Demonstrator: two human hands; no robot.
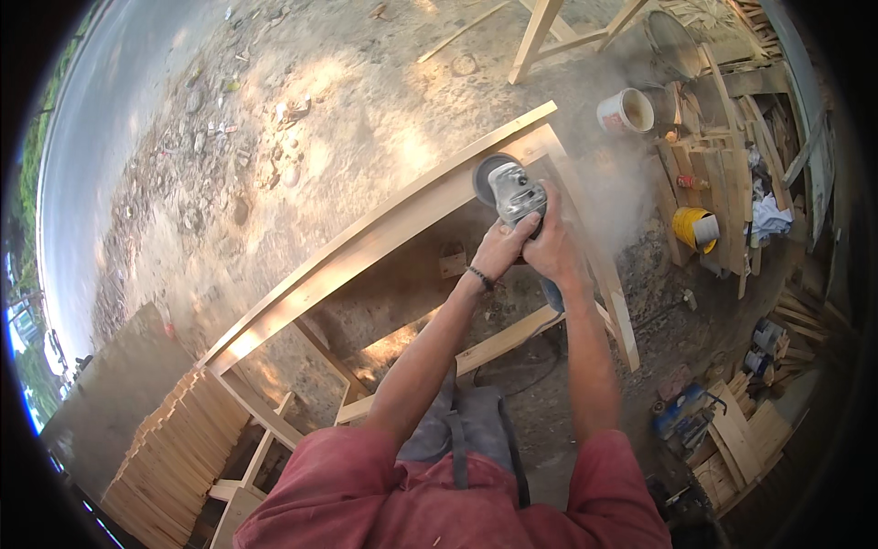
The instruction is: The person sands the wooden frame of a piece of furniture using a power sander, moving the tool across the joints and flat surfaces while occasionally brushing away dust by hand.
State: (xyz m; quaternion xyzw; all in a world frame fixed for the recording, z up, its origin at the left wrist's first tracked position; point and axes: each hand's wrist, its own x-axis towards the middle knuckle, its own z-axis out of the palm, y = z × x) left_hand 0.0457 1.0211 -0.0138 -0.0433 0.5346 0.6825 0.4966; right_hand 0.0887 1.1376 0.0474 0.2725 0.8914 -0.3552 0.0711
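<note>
Both of my hands grip an angle grinder [517, 192] with a round grey disc [494, 176] at its head. My left hand [498, 251] is wrapped round its near left side, a dark bracelet on the wrist. On the right, my right hand [555, 245] closes round the grinder's body, which hides part of the fingers. The disc lies against the far corner of a pale wooden frame [393, 240], over its long board. Dust [622, 197] blows off to the right of the tool.
Stacked wooden slats [174, 448] stand at the lower left. A white bucket [626, 112], a yellow container [695, 229] and piled timber [732, 174] are on the right. Another wooden stand [540, 41] is at the far side. Rubble [274, 160] lies on the dirt ground.
</note>
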